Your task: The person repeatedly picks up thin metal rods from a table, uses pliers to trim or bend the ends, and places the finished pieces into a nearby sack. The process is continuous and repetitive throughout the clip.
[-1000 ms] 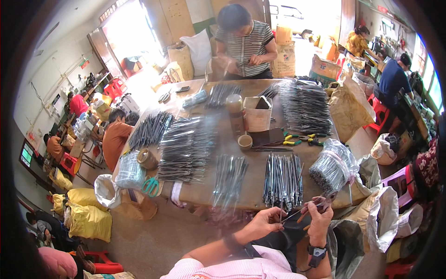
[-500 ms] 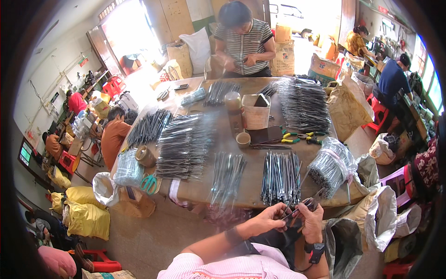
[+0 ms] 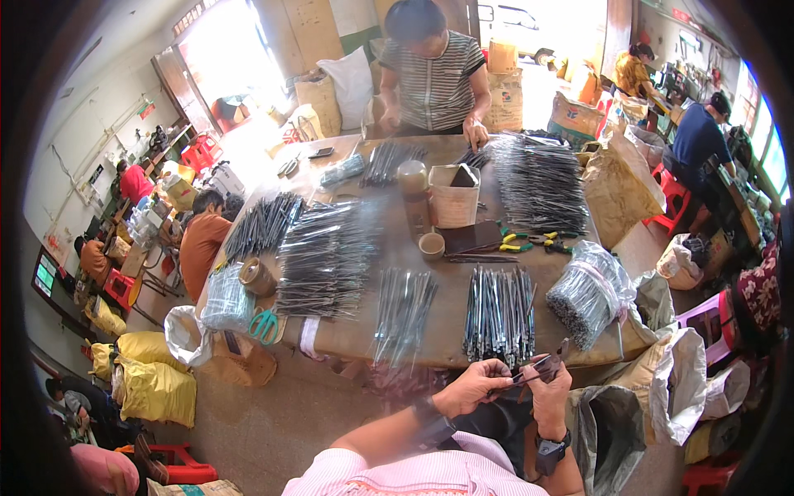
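Workshop table [image 3: 430, 331] carries rows of bagged dark rods, with one row [image 3: 499, 314] at twelve o'clock from the hands. At the near edge the left hand [image 3: 473, 385] and right hand [image 3: 550, 390] meet, both pinching a thin bagged piece [image 3: 538, 369]. Scissors [image 3: 265, 326] lie at nine o'clock, a bundle [image 3: 589, 291] at two.

Glossy clear plastic sleeves wrap the dark packets [image 3: 499, 316] on the matt brown tabletop [image 3: 447, 331]. The box [image 3: 454, 198] looks like dull cardboard. The scissors [image 3: 265, 327] have smooth green plastic handles.
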`<state>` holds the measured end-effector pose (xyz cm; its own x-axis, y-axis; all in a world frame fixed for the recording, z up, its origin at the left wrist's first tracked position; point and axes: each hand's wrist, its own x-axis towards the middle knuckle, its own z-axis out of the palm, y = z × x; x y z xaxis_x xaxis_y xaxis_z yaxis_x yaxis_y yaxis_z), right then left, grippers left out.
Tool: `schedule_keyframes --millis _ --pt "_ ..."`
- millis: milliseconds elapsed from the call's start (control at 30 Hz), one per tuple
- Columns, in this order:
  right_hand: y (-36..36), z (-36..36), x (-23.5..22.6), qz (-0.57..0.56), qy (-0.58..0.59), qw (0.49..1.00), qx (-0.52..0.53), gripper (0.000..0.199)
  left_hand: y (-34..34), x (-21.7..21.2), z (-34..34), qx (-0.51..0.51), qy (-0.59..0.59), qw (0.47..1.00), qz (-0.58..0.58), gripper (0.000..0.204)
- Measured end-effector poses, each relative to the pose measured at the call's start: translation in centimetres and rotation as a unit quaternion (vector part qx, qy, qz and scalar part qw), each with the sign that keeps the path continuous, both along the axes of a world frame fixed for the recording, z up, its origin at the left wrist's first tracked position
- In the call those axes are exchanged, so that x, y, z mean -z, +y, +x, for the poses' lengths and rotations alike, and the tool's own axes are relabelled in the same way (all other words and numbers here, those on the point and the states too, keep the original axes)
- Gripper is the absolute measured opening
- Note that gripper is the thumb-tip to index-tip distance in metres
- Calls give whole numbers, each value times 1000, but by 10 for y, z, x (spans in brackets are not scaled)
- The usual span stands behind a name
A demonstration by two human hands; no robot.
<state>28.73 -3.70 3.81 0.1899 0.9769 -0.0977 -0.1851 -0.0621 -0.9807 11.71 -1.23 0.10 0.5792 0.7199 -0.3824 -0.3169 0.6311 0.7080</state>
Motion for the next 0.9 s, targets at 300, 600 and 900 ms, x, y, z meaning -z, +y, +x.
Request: schedule_keyframes --millis 300,600,900 --pt "-9 10 15 -38 47 998 -15 10 -4 -10 1 -20 64 997 29 21" --pt "-20 50 48 -145 540 829 -24 29 1 -38 -25 -84 110 988 69 28" --pt "-38 49 49 -139 161 939 -271 52 -8 -41 -13 -88 220 953 186 22"
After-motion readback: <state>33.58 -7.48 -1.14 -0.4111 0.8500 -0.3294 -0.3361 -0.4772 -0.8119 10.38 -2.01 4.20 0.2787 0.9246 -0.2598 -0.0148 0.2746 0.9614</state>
